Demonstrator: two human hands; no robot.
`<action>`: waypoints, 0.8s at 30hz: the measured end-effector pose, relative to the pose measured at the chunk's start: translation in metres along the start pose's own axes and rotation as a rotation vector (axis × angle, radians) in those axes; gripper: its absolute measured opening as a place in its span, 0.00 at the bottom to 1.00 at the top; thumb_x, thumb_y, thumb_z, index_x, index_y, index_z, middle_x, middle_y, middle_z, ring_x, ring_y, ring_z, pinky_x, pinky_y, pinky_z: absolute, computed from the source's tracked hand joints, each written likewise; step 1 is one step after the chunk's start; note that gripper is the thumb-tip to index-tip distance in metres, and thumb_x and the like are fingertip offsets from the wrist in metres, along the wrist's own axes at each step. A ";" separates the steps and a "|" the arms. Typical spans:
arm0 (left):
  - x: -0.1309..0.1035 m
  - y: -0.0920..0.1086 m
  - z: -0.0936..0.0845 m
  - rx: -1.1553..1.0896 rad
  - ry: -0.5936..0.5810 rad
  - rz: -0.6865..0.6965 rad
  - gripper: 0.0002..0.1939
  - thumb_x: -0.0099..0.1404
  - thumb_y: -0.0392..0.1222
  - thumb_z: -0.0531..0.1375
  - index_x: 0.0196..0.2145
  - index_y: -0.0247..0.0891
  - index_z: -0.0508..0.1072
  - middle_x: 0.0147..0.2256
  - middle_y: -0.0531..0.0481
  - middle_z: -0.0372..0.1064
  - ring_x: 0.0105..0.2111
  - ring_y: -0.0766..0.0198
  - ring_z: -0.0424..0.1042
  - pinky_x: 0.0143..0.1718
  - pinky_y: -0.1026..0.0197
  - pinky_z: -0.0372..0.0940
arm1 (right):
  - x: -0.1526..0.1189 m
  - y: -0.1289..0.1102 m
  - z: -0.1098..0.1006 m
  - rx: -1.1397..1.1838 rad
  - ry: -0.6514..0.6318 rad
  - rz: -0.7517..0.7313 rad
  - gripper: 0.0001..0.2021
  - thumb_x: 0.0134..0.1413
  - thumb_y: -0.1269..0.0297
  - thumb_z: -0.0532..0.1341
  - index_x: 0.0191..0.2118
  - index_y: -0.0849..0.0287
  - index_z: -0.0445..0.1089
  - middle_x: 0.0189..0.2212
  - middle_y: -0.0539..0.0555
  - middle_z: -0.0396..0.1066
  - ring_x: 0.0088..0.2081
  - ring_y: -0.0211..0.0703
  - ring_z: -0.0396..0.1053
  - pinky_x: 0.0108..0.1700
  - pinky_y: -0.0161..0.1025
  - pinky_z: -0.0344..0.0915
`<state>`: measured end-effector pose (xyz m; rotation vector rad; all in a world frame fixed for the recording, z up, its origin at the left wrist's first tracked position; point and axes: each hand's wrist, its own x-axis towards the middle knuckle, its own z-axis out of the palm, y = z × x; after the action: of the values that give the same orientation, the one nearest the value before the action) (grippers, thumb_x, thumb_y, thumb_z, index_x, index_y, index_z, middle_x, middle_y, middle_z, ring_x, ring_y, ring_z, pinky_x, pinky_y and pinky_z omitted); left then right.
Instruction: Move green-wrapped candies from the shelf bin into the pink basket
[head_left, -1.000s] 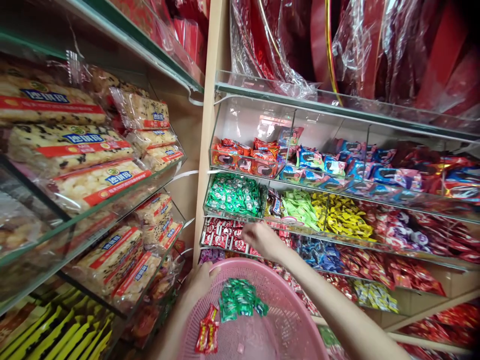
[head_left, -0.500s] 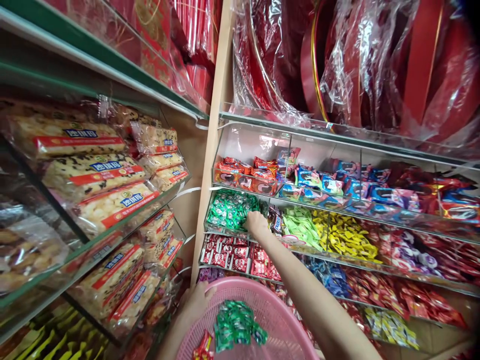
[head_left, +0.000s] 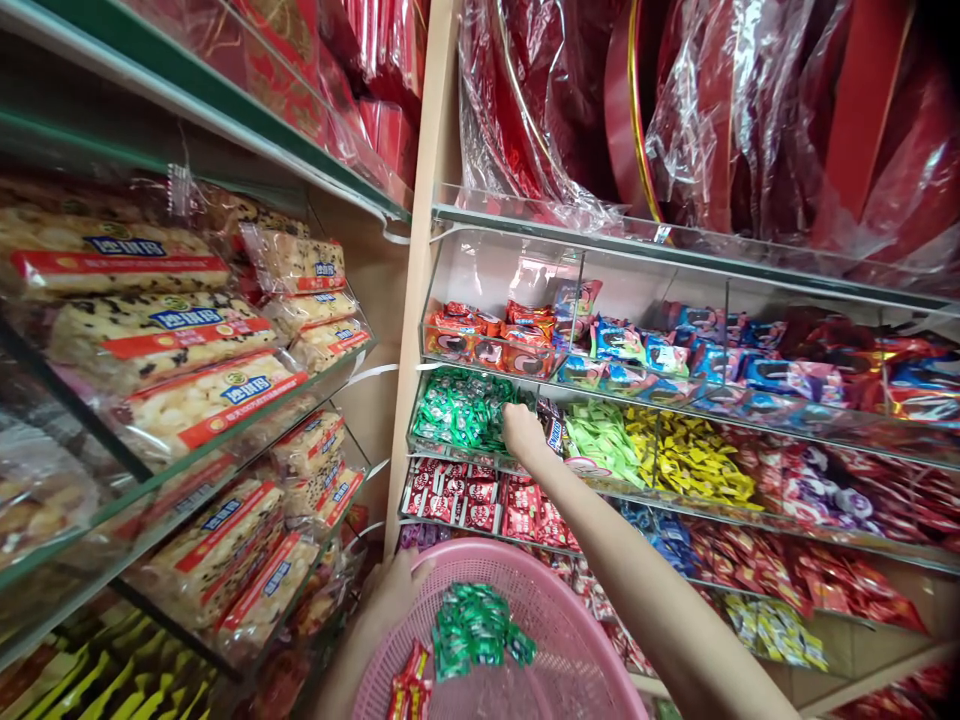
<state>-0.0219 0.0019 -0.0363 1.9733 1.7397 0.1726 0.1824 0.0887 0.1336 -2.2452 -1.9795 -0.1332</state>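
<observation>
While the left hand (head_left: 401, 588) is gripping the left rim of the pink basket (head_left: 559, 600), red packets (head_left: 409, 685) are lying inside, left of a green-packet heap (head_left: 480, 628). Farther right, the right hand (head_left: 523, 432) is curling at the edge of the shelved green sweets (head_left: 459, 412), its fingertips hidden; whether it is pinching any, I cannot tell.

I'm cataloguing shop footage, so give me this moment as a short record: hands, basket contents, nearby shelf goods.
Left hand: gripping the left rim of the pink basket
Right hand: beside the shelf's green sweets; anything in its grip is hidden
Basket contents: green packets, red packets
Below green sweets: red-and-white packets
Same shelf, further right: yellow packets
</observation>
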 end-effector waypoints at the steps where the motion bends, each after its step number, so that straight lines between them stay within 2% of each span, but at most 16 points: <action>1: 0.000 0.000 0.001 0.001 0.001 0.001 0.23 0.68 0.54 0.45 0.46 0.40 0.73 0.47 0.41 0.75 0.48 0.53 0.73 0.41 0.60 0.61 | 0.000 0.002 -0.001 0.005 0.025 0.002 0.14 0.59 0.75 0.53 0.49 0.63 0.69 0.48 0.69 0.70 0.50 0.52 0.71 0.46 0.40 0.65; 4: 0.001 0.000 0.001 0.009 0.008 -0.002 0.23 0.68 0.54 0.45 0.46 0.40 0.73 0.47 0.41 0.74 0.48 0.52 0.73 0.41 0.60 0.62 | 0.003 0.010 -0.001 0.165 0.082 -0.016 0.10 0.61 0.72 0.53 0.43 0.64 0.70 0.38 0.63 0.74 0.41 0.47 0.75 0.40 0.36 0.66; 6: 0.000 0.001 0.001 0.018 0.008 -0.013 0.23 0.68 0.54 0.46 0.47 0.39 0.73 0.47 0.40 0.75 0.48 0.51 0.73 0.41 0.59 0.62 | 0.005 0.014 0.001 0.470 0.066 -0.039 0.08 0.60 0.64 0.57 0.37 0.63 0.69 0.27 0.56 0.73 0.30 0.43 0.75 0.31 0.33 0.66; 9: 0.000 0.001 -0.001 0.022 -0.002 -0.027 0.23 0.68 0.54 0.46 0.47 0.40 0.73 0.46 0.40 0.75 0.48 0.50 0.73 0.41 0.59 0.62 | -0.002 0.018 0.002 0.970 0.003 -0.073 0.16 0.49 0.51 0.65 0.29 0.59 0.65 0.17 0.45 0.64 0.19 0.37 0.67 0.20 0.30 0.60; 12: 0.001 -0.001 -0.002 0.015 -0.001 -0.011 0.23 0.68 0.54 0.46 0.47 0.40 0.73 0.46 0.40 0.75 0.47 0.50 0.74 0.40 0.59 0.62 | -0.026 0.020 0.002 1.217 -0.105 -0.149 0.22 0.40 0.46 0.68 0.28 0.58 0.63 0.16 0.42 0.61 0.17 0.32 0.61 0.18 0.28 0.55; 15: 0.001 -0.002 -0.002 0.008 0.013 -0.003 0.23 0.68 0.55 0.46 0.47 0.41 0.73 0.46 0.41 0.76 0.48 0.50 0.73 0.42 0.59 0.62 | -0.064 0.026 0.009 1.278 -0.197 -0.218 0.21 0.41 0.46 0.68 0.30 0.59 0.66 0.19 0.42 0.61 0.19 0.30 0.58 0.21 0.29 0.54; 17: 0.001 -0.002 -0.002 0.016 0.005 -0.008 0.24 0.68 0.55 0.46 0.47 0.41 0.73 0.46 0.40 0.75 0.49 0.50 0.73 0.42 0.58 0.63 | -0.089 0.034 0.024 1.247 -0.225 -0.275 0.19 0.45 0.48 0.66 0.29 0.60 0.67 0.21 0.44 0.62 0.23 0.31 0.58 0.26 0.30 0.56; 20: 0.000 -0.001 -0.002 0.023 -0.008 -0.008 0.23 0.68 0.55 0.45 0.46 0.42 0.74 0.45 0.41 0.76 0.47 0.51 0.74 0.41 0.60 0.63 | -0.120 0.052 0.062 1.138 -0.275 -0.325 0.16 0.50 0.51 0.63 0.26 0.60 0.65 0.23 0.46 0.63 0.27 0.35 0.60 0.32 0.33 0.58; 24: -0.002 0.002 -0.004 0.036 -0.006 -0.009 0.23 0.68 0.55 0.45 0.45 0.42 0.73 0.45 0.42 0.76 0.46 0.51 0.75 0.39 0.60 0.63 | -0.154 0.078 0.123 0.861 -0.304 -0.233 0.10 0.54 0.59 0.58 0.26 0.59 0.65 0.22 0.48 0.65 0.27 0.38 0.62 0.31 0.34 0.58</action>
<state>-0.0222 0.0011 -0.0314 1.9886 1.7590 0.1331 0.2360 -0.0509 -0.0167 -1.5291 -1.8832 0.9019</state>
